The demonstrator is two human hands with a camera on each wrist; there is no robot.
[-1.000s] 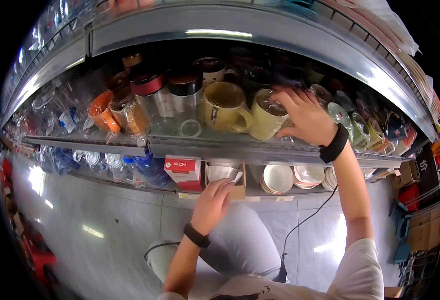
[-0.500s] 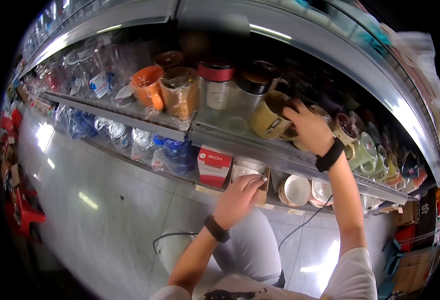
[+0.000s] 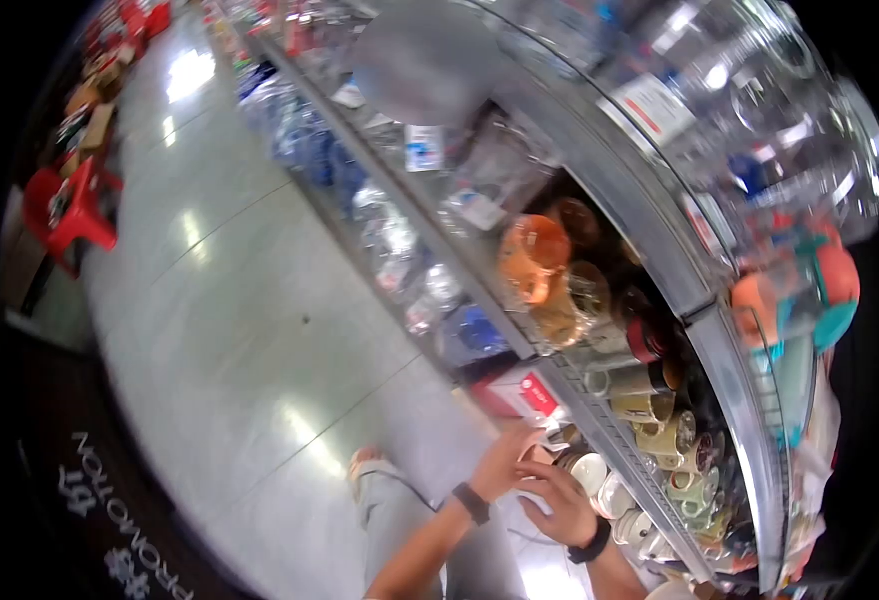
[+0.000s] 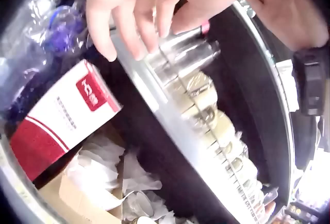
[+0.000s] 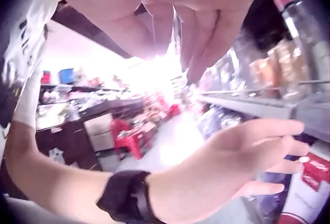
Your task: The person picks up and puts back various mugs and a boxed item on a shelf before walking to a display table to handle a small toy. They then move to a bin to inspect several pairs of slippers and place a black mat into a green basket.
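Note:
My left hand point(image 3: 508, 462) is in front of the lower shelf with its fingers stretched out and nothing in them. Close beside it, overlapping it in the head view, is my right hand point(image 3: 563, 505), its fingers loosely bent and likewise without a thing. Nearest the left fingers stands a red and white box point(image 4: 67, 116). Next to that box, an open cardboard box point(image 4: 77, 198) contains white wrapping and pale dishes. On the shelf above, a yellow mug point(image 3: 645, 406) stands in a row with other mugs, past an orange mug point(image 3: 535, 255) in clear plastic.
White bowls point(image 3: 588, 472) are stacked low beside the hands. The metal shelf edge point(image 3: 610, 440) runs slanting above them. Clear plastic containers point(image 3: 760, 110) fill the upper shelf. A red stool point(image 3: 75, 205) stands across the tiled floor point(image 3: 260, 330).
The head view has swung left and tilted. My right hand, earlier at the yellow mugs, has left them and come down beside the left hand. The mugs remain on the shelf.

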